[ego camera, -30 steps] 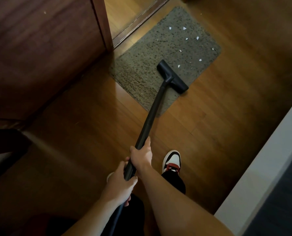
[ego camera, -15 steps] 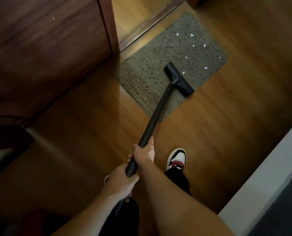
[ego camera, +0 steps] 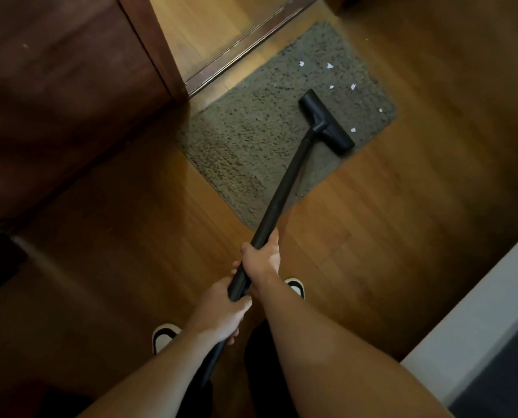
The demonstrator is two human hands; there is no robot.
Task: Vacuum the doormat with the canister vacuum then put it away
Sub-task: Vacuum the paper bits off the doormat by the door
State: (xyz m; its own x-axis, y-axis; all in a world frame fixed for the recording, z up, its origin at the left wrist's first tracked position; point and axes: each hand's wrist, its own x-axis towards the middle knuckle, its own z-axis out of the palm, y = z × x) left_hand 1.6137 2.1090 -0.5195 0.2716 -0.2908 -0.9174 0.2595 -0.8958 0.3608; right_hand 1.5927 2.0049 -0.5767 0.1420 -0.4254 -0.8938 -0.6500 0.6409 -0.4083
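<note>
We grip the black vacuum wand (ego camera: 284,182) with both hands at the lower middle of the frame. Our right hand (ego camera: 262,256) is curled round the tube higher up, and our left hand (ego camera: 221,309) is wrapped round its lower end, just below the right. From under the left hand a dark hose (ego camera: 212,354) drops toward the bottom edge.

The wand slants up and to the right to the floor head (ego camera: 327,126), which lies flat on the right part of the grey-green doormat (ego camera: 245,140), near the mat's lower right edge. White paper scraps (ego camera: 330,66) are scattered on the mat above and to the right of the head, and one lies just beside its right end.

The mat sits on the wooden floor (ego camera: 387,236) in the upper centre, its upper edge near a dark threshold strip (ego camera: 236,55). A dark wooden door (ego camera: 55,101) fills the upper left, its edge standing close to the mat's left corner. A pale ledge (ego camera: 478,327) cuts across the lower right. Our white-toed shoes (ego camera: 164,337) show beside our arms, apart from the mat.
</note>
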